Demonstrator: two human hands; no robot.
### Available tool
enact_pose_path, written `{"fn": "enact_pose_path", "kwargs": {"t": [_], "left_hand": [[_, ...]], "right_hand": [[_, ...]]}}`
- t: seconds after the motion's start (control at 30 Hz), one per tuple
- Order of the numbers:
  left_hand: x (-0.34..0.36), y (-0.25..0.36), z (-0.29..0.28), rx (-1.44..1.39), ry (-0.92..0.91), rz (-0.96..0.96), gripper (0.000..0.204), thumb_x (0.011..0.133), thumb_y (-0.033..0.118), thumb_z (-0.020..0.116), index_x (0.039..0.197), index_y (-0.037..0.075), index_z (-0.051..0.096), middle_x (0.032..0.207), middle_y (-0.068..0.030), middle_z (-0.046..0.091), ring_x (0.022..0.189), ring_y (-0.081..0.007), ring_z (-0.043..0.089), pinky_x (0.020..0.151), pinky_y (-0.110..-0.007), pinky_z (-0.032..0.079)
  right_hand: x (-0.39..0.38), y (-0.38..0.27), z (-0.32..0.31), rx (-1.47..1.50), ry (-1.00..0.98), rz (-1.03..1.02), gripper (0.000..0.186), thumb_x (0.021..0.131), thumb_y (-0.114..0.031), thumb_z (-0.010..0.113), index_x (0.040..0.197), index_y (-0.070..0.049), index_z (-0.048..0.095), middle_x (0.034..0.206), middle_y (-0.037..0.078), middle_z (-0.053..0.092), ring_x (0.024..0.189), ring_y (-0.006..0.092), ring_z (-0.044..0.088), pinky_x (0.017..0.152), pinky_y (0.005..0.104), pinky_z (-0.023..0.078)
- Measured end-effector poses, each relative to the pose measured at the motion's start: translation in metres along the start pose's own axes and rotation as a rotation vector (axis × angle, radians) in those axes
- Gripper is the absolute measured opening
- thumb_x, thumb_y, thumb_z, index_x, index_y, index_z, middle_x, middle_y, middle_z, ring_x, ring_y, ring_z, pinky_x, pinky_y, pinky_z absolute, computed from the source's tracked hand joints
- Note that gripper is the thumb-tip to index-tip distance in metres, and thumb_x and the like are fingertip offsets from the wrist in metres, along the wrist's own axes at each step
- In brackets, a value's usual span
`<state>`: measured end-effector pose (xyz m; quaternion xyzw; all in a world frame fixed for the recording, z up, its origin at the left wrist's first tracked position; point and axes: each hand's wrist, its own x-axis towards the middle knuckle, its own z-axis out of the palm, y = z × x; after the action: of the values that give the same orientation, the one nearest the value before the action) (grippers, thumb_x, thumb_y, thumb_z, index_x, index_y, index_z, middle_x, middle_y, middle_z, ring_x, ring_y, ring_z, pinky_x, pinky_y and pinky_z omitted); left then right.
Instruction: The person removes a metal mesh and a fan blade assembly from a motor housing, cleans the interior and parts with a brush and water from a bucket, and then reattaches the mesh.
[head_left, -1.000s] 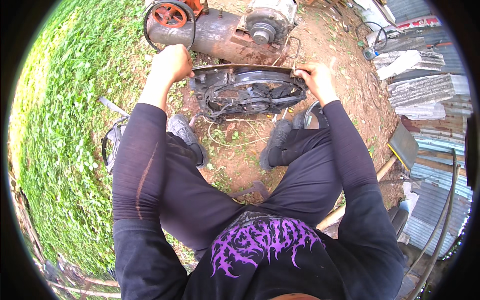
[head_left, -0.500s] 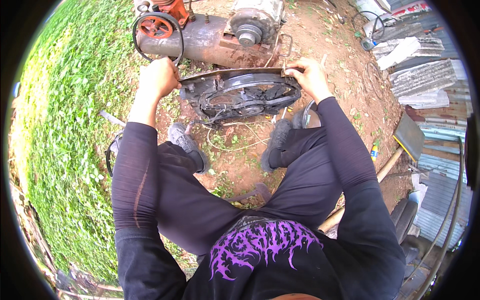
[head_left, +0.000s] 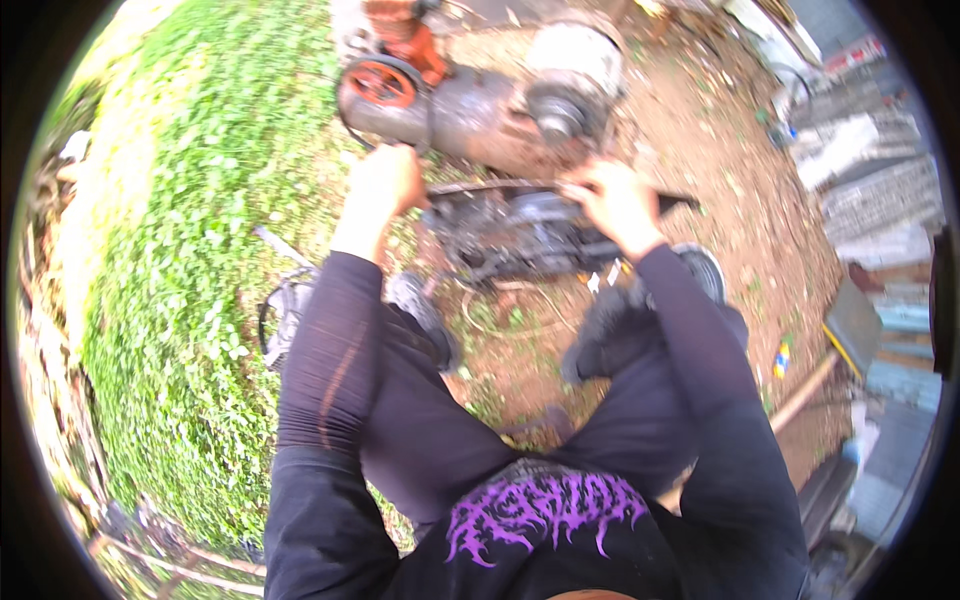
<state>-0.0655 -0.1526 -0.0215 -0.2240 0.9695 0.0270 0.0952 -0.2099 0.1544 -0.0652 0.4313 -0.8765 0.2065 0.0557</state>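
A dirty black radiator fan shroud (head_left: 525, 238) hangs upright between my two hands, above the ground and just beyond my shoes. My left hand (head_left: 385, 188) is closed at its upper left corner, the fingertips partly hidden behind the knuckles. With thumb and fingers, my right hand (head_left: 612, 198) pinches its thin top edge toward the right end. A dark strip of that edge sticks out past my right wrist. Motion blur smears the shroud's ring and inner parts.
Right behind the shroud lies an air compressor's rusty tank (head_left: 470, 125), with an orange flywheel (head_left: 380, 83) and a motor (head_left: 568, 75). A pale cord (head_left: 515, 325) loops between my shoes. Grass (head_left: 190, 290) spreads left; corrugated sheets (head_left: 885, 200) and a wooden handle (head_left: 805, 392) lie right.
The whole view has shifted, so everything sits farther right and lower. The shroud has turned in my hands: its round opening shows less, and its right end now reaches past my right hand.
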Motion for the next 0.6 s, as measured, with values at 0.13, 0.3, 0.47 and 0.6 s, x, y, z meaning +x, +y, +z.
{"fn": "enact_pose_path", "kwargs": {"t": [0.13,0.3,0.47,0.6], "left_hand": [[0.0,0.012,-0.006,-0.011,-0.056,0.004,0.031,0.075,0.022,0.085,0.097,0.001,0.077,0.098,-0.0202,0.078,0.095,-0.0336,0.077,0.083,-0.046,0.061],[-0.003,0.007,0.0,-0.053,0.07,-0.004,0.013,0.079,0.008,0.068,0.087,0.005,0.078,0.092,-0.0175,0.078,0.093,-0.0332,0.077,0.082,-0.047,0.061],[-0.003,0.009,-0.01,-0.047,-0.088,-0.041,0.028,0.071,0.02,0.09,0.093,0.006,0.079,0.097,-0.0149,0.079,0.097,-0.0298,0.078,0.09,-0.05,0.057],[0.0,0.011,0.002,-0.076,0.034,-0.098,0.033,0.068,0.022,0.093,0.095,0.007,0.08,0.097,-0.0135,0.079,0.097,-0.0301,0.078,0.094,-0.05,0.055]], "right_hand": [[-0.022,0.043,-0.04,0.122,-0.101,0.245,0.023,0.082,-0.027,0.084,0.099,-0.012,0.083,0.099,0.011,0.078,0.104,0.0274,0.071,0.112,0.0535,0.037],[-0.008,-0.012,-0.018,0.053,-0.019,0.15,0.02,0.086,-0.029,0.079,0.103,-0.019,0.084,0.101,0.003,0.08,0.114,0.0219,0.069,0.124,0.071,0.004],[0.003,-0.05,-0.012,0.021,-0.077,0.081,0.017,0.087,-0.032,0.08,0.098,-0.021,0.085,0.096,0.0,0.08,0.118,0.0222,0.069,0.122,0.0754,0.001],[-0.012,0.0,-0.052,-0.145,-0.101,0.247,0.015,0.088,-0.029,0.078,0.098,-0.02,0.085,0.104,0.006,0.08,0.119,0.026,0.068,0.124,0.0721,0.0]]}}
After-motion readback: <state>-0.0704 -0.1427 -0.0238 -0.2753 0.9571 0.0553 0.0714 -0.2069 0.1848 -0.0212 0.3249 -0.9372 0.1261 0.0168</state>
